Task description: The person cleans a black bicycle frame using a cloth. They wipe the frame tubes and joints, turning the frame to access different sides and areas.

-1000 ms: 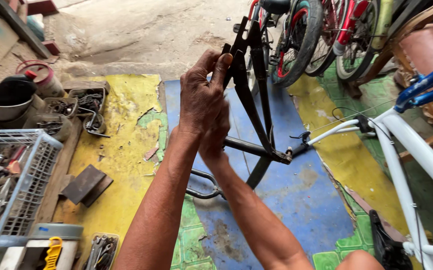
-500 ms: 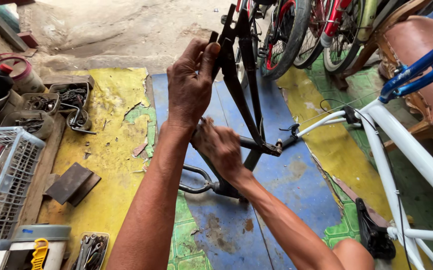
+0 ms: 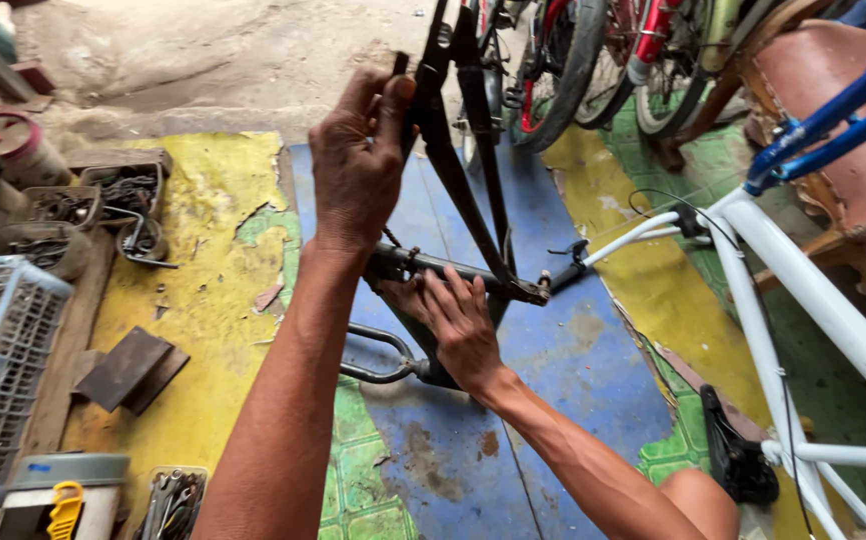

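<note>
A dark bicycle frame (image 3: 458, 170) stands upended near the middle of the floor, on a blue painted patch (image 3: 573, 400) of a worn mat. Its thin black stays rise toward the top edge of the view, and a horizontal tube runs across just above the mat. The left hand (image 3: 358, 165) is raised, its fingers (image 3: 373, 90) clenched around the top of one black stay. The right hand (image 3: 458, 325) sits lower, its fingers (image 3: 453, 295) spread and pressed flat against the horizontal tube, gripping nothing that shows. A bent grey metal bar (image 3: 378, 355) lies on the mat just left of the right wrist.

To the right, a white bicycle frame (image 3: 803, 290) slants across the floor, a blue frame (image 3: 833, 110) above it, with a black pedal (image 3: 733, 460) near the lower tube. Several bicycle wheels (image 3: 563, 70) lean at the top edge.

Left of the blue patch the mat is yellow (image 3: 203, 330) and flaking, with green tile pattern (image 3: 363, 480) showing at the bottom edge. Two dark flat metal plates (image 3: 128, 368) lie on the yellow. At the left edge stands a pale plastic crate (image 3: 3, 370), and above it small tins of chain and hardware (image 3: 103, 205). At the bottom-left corner are a tray of wrenches (image 3: 173, 500) and a yellow-handled tool (image 3: 65, 508). Beyond the mat the ground is bare, dusty concrete (image 3: 183, 60).
</note>
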A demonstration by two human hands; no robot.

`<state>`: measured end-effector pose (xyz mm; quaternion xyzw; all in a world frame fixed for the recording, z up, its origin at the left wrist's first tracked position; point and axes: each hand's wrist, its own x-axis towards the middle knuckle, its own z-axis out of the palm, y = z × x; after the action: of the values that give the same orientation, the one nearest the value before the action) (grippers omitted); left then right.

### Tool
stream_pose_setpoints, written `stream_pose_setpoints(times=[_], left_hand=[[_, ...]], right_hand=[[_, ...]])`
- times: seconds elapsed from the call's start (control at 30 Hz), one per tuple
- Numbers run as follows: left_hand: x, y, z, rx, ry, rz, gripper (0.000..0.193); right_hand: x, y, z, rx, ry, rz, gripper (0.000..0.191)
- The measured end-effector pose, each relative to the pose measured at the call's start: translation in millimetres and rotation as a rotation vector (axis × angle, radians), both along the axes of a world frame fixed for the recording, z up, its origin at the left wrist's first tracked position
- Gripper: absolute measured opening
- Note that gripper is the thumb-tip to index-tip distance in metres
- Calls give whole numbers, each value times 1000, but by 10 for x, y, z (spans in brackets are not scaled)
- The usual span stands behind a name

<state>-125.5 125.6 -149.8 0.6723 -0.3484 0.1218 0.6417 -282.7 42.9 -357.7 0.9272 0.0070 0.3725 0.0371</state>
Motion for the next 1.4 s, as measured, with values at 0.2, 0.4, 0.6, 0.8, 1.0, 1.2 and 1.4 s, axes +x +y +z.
stream_pose_setpoints(times=[0.2, 0.4, 0.6, 0.8, 1.0, 1.2, 1.4], left_hand=[[-18, -55, -34, -117, -60, -66, 24], [30, -88, -104, -94, -95, -25, 25], [25, -72, -117, -131, -120, -51, 26], [-49, 6, -77, -97, -104, -23, 24], [-104, 117, -50, -133, -84, -47, 24], [-75, 75, -51, -138, -68, -29, 24], [-51, 99, -119, -139, -76, -30, 23]], right_hand=[[-639, -266, 312, 958, -79, 404, 31], [-218, -865, 600, 811, -206, -52, 24], [90, -1183, 549, 1007, 390, -117, 58], [105, -1303, 559, 896, 264, -92, 55], [21, -937, 730, 1147, -438, 285, 30], [80, -7, 570, 246, -214, 393, 22], [858, 160, 225, 94, 36, 78, 18]])
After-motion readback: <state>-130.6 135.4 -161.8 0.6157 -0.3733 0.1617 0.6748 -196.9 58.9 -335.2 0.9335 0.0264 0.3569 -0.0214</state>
